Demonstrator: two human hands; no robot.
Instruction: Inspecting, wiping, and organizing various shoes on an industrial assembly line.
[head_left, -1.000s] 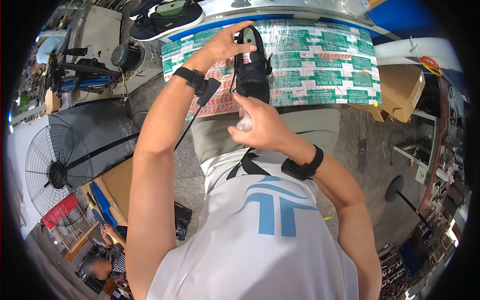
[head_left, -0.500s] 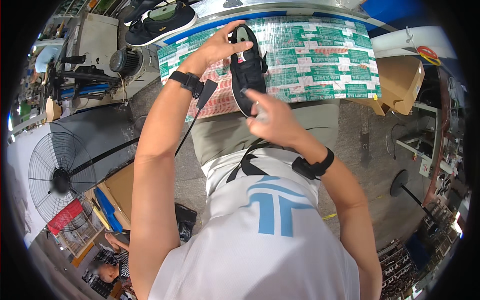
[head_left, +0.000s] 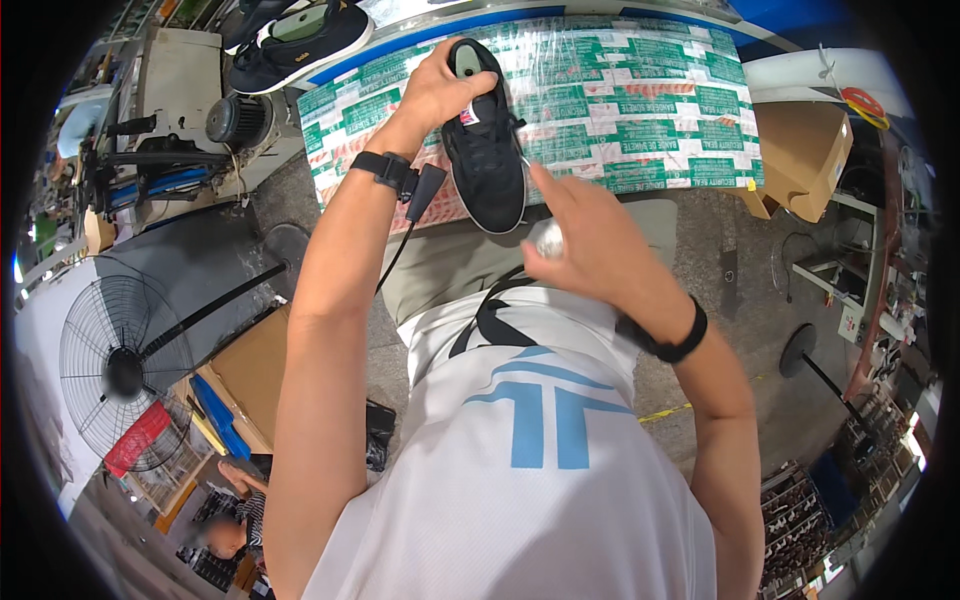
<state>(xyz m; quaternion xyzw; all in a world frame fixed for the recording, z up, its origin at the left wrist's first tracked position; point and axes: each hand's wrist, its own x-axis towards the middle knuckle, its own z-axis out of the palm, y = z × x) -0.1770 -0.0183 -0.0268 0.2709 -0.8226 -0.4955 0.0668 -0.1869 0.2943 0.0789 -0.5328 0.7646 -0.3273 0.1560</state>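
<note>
A black sneaker (head_left: pixel 488 185) with a pale green insole lies on the tape-covered worktop, toe toward me. My left hand (head_left: pixel 445 88) grips its collar near the heel, thumb over the edge at the opening. Just right of the toe is my right hand (head_left: pixel 600 238), its index finger stretched toward the shoe's side. Between thumb and curled fingers it holds a small whitish, shiny piece (head_left: pixel 547 238), mostly hidden, whose kind I cannot make out. Black bands sit on both wrists.
The worktop (head_left: pixel 640 110) is wrapped in green, white and red tape. More black sneakers (head_left: pixel 305 45) stand beyond its far left edge. An open cardboard box (head_left: pixel 800 165) is at the right. A fan (head_left: pixel 122 365) and a motor (head_left: pixel 235 120) are at left; another person (head_left: pixel 225 535) sits lower left.
My right hand has drawn back from the shoe's upper to the right of the toe. The sneaker has turned slightly and shows more of its top; my left hand still holds it.
</note>
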